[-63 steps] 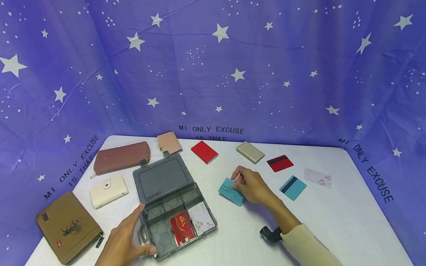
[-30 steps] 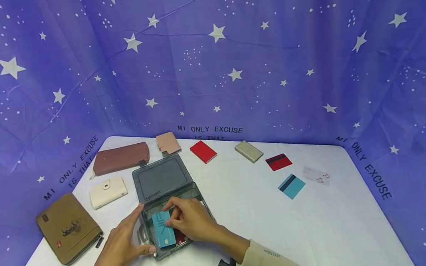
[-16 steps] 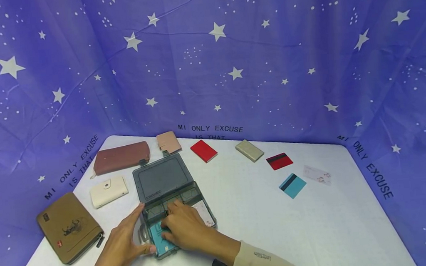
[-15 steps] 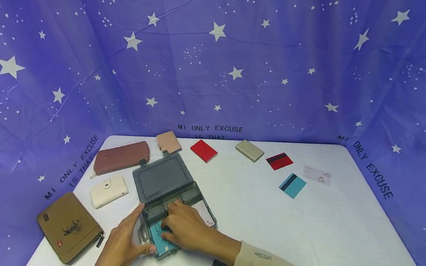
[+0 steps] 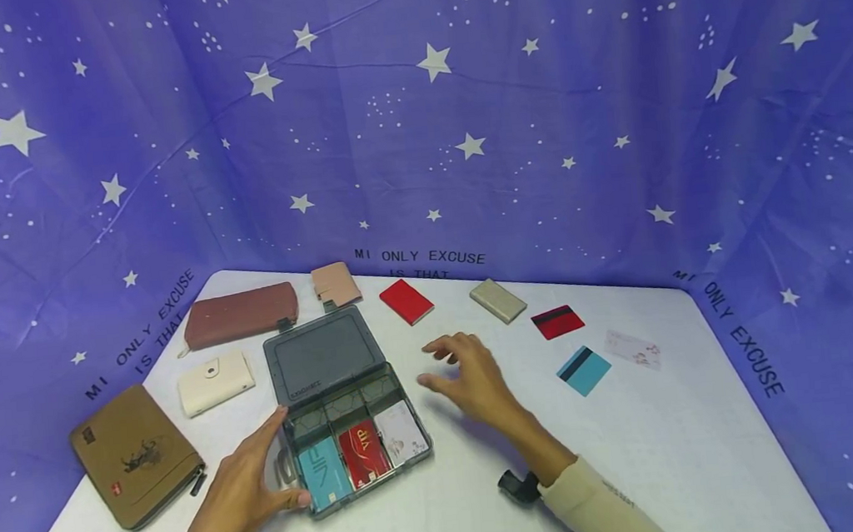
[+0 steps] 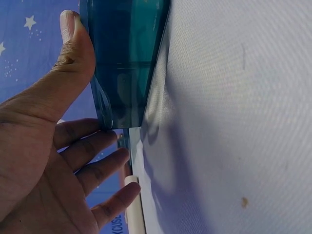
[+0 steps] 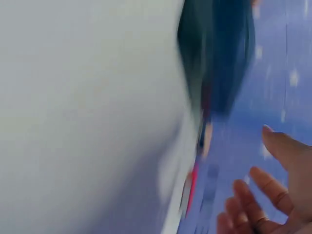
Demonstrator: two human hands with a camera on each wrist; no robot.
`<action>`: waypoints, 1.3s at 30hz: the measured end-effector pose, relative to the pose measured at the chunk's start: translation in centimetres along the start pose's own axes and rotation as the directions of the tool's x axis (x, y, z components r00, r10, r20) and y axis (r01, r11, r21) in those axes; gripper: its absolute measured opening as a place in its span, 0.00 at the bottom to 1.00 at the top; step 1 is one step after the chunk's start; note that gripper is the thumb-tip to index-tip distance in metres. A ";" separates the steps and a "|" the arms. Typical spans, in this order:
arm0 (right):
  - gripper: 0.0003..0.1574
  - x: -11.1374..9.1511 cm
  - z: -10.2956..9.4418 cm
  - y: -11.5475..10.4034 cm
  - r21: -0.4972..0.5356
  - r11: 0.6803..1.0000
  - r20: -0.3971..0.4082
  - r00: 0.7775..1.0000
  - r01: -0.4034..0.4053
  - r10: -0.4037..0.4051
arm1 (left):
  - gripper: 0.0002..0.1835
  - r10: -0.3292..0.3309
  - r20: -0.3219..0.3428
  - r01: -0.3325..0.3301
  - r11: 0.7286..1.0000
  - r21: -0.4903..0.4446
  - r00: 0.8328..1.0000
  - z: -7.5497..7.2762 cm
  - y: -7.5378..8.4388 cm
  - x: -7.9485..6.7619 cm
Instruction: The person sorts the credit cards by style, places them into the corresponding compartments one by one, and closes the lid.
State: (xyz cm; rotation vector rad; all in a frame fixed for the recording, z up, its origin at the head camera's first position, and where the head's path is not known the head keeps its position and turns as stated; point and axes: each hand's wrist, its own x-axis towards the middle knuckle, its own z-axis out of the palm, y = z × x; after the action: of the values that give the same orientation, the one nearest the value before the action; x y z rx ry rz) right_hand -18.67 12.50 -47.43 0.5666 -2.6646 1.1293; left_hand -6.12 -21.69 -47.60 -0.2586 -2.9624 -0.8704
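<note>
A grey see-through divided box lies with its lid folded back. In its front row sit a light-blue card, a red VIP card and a white card with flowers, side by side. My left hand stays at the box's left side, thumb at the front corner and index finger at the rear; in the left wrist view its fingers are spread and fairly straight. Holding nothing, my right hand hovers right of the box with parted, slightly bent fingers; the right wrist view is blurred.
At right lie a red card, a blue card and a pale card. Behind are a gold case, a red booklet and a pink holder. Brown, cream and olive wallets stand left.
My right hand picked up a light-blue card from the right, laid it in the box's front-left compartment, let go and drew back rightward. The left hand has stayed by the box.
</note>
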 end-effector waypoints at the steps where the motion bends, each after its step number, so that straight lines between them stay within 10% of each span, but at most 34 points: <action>1: 0.29 0.3 -0.9 1.2 -0.009 0.999 -0.017 0.999 -0.051 0.051 | 0.65 0.000 0.001 0.000 1.000 -0.003 1.000 0.0 0.0 0.0; 12: 0.59 1.0 -10.0 12.0 -0.221 0.822 -0.106 0.851 -0.524 0.514 | 0.66 -0.015 0.008 0.015 1.000 -0.026 1.000 0.2 -0.1 -0.1; 21: 0.67 1.5 -11.8 14.3 -0.338 0.680 -0.102 0.744 -0.650 0.660 | 0.66 -0.039 0.012 0.039 0.998 -0.053 0.999 0.1 -0.2 0.0; 28: 0.53 1.3 -11.7 14.2 -0.230 0.777 -0.068 0.806 -0.586 0.587 | 0.66 -0.076 0.032 0.079 0.994 -0.073 0.997 0.1 -0.1 -0.1; 33: 0.31 0.7 -10.7 12.9 -0.062 0.847 -0.222 0.834 -0.528 0.504 | 0.66 -0.079 0.037 0.081 0.994 -0.068 0.996 0.1 0.0 0.0; 39: 0.19 0.8 -8.7 8.6 0.181 0.935 -0.225 0.912 -0.306 0.343 | 0.66 -0.091 0.042 0.094 0.993 -0.066 0.995 0.0 0.0 0.0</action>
State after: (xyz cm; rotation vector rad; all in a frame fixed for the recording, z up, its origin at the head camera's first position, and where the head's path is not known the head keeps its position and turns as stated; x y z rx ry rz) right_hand -22.72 24.05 -46.78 -0.0141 -2.5244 1.3821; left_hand -6.12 -21.70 -47.64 -0.1437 -3.0058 -0.9889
